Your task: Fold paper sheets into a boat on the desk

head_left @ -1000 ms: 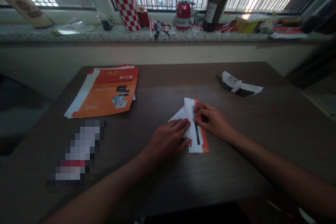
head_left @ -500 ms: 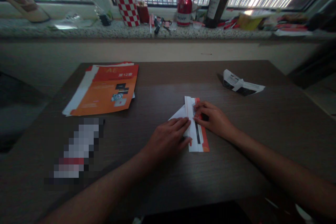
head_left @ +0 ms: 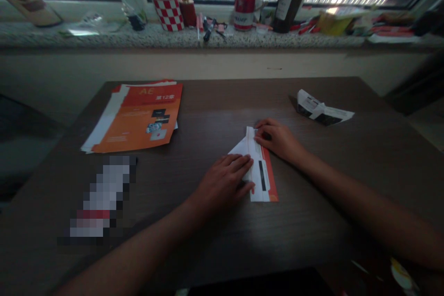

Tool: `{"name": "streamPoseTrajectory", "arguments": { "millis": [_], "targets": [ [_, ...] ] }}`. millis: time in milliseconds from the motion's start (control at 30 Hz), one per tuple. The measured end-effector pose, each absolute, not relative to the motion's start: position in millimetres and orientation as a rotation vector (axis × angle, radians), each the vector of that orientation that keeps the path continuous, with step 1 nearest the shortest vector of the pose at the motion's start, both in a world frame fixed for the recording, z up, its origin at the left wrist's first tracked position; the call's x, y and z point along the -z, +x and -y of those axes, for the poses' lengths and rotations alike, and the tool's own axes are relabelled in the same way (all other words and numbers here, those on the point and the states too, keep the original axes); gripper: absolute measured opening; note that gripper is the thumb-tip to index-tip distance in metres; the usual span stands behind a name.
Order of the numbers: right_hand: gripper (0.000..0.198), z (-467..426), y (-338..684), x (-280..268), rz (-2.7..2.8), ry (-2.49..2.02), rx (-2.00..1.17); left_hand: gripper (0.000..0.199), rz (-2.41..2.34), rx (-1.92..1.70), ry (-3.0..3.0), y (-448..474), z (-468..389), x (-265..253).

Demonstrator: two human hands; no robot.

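A folded sheet of paper (head_left: 255, 173), white with an orange-red right edge and a black bar, lies on the table in front of me. My left hand (head_left: 225, 178) rests on its left side, fingers stretched out and pressing it down. At the paper's top right edge, the thumb and fingers of my right hand (head_left: 277, 139) are curled together in a pinch on it. A white triangular flap sticks out on the left, partly under my left hand. The fingertips of my right hand cover a bit of the upper corner.
A folded paper boat (head_left: 317, 110) stands at the back right of the brown table (head_left: 208, 106). At the left lie a stack of orange printed sheets (head_left: 138, 120) and a pixelated flat object (head_left: 100, 199). Bottles, a red can (head_left: 243, 9) and small items crowd the windowsill (head_left: 114, 40).
My right hand has slid up along the paper to its top edge, uncovering more of the orange-red strip. My left hand stays on the paper. The view has shifted slightly.
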State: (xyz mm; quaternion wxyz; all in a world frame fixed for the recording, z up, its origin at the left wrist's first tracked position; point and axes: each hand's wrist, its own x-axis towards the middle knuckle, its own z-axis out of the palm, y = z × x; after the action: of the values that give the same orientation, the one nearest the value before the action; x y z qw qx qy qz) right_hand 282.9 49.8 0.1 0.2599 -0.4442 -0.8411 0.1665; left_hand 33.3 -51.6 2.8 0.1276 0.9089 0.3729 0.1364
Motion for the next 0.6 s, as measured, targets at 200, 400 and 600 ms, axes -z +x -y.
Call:
{"name": "streamPoseTrajectory", "arguments": {
  "millis": [200,400,600],
  "targets": [
    [0.007,-80,278,-2,2.29,-1.283,-0.432,0.055,-1.08,-0.393,2.644,33,52,-3],
    [0.009,-92,276,-3,2.265,-1.31,-0.362,0.055,-1.096,-0.402,2.637,33,53,-5],
    [0.006,-69,285,-11,2.227,-1.228,-0.522,0.056,-1.097,-0.383,2.631,32,52,-8]
  ]
}}
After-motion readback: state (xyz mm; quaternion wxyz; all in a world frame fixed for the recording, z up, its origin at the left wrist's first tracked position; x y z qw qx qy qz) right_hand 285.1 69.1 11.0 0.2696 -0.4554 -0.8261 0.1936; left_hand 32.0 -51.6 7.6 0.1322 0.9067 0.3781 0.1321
